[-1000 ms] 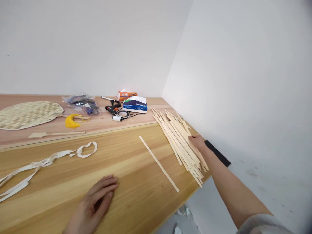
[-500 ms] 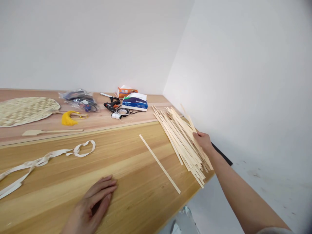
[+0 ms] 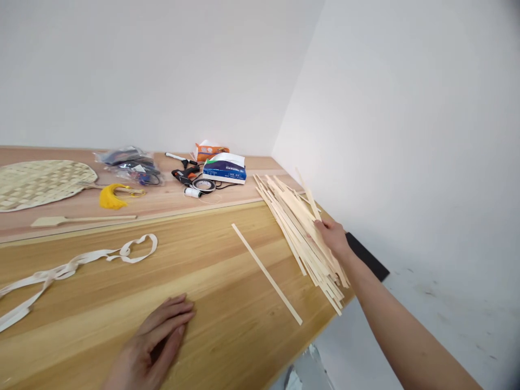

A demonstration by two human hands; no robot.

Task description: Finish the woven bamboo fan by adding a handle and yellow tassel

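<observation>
Right hand [image 3: 332,238] sits on the pile of pale bamboo strips [image 3: 294,227], at the pile's near right edge. Its fingers [image 3: 320,226] curl down over the strips; from this view, cannot tell whether they are clenched on any strip or only resting there. One strip rises from the pile just beyond the fingers, tilted up and away from the others. The pile itself is loose, with strips crossing at shallow angles, and lies at the right end of the table [image 3: 211,260].

Left hand [image 3: 152,341] lies palm down on the table, well left of the pile, fingers extended and released, gripping nothing. A single loose strip [image 3: 266,273] lies flat just left of the pile, between the pile and the left hand, touching neither.

Further left of the pile: cream fabric ribbon [image 3: 73,265] in loose loops. Far left of the pile, along the back of the table: a woven fan [image 3: 40,184] with a yellow tassel [image 3: 110,197] beside its handle, and a flat wooden paddle [image 3: 81,220] in front of both.

Behind and left of the pile: a tissue box [image 3: 224,170], an orange carton [image 3: 211,151], a hot glue gun [image 3: 184,174], a spool of white thread [image 3: 192,192] and a clear plastic bag [image 3: 130,168] with dark contents.
</observation>
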